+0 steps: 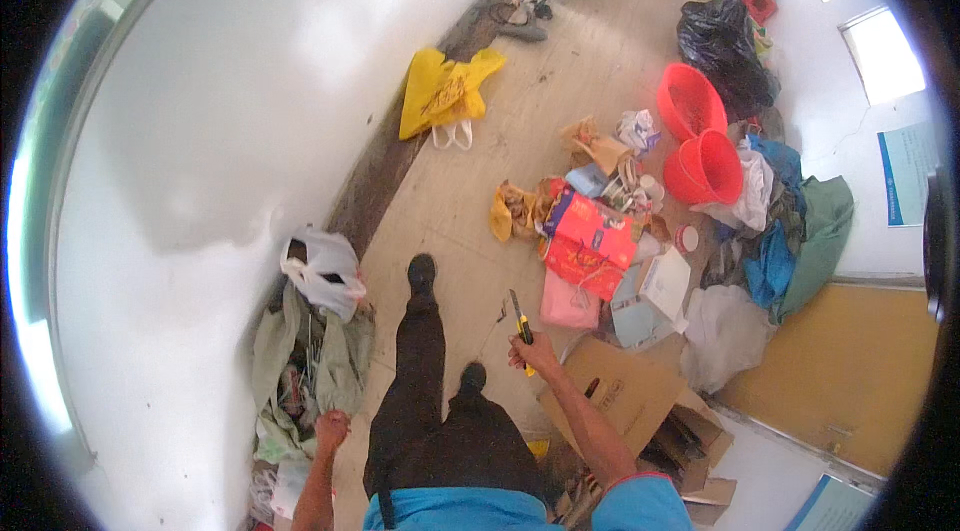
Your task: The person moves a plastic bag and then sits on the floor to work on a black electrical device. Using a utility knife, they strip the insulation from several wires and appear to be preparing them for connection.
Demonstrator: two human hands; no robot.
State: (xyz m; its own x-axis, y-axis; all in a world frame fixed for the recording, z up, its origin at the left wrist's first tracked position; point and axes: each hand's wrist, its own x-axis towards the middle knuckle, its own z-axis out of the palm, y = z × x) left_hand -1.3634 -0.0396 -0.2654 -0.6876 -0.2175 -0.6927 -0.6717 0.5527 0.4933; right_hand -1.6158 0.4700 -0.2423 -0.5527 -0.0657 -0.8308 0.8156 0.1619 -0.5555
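My right hand (538,355) is closed around a yellow-and-black utility knife (523,329), its blade out and pointing away from me. Just to the right of that forearm stands an open cardboard box (625,386) with folded cardboard in it. My left hand (333,427) hangs at the left with its fingers curled in and nothing showing in them. Close by it is an open greenish sack (343,361) stuffed with mixed scrap, and a white plastic bag (325,269) lies at its far end.
Ahead to the right lies a litter pile with a red-orange paper bag (592,243) and a pink bag (570,299). Beyond are two red buckets (703,167), black garbage bags (728,46) and a green cloth (820,236). A yellow bag (440,96) rests by the left wall.
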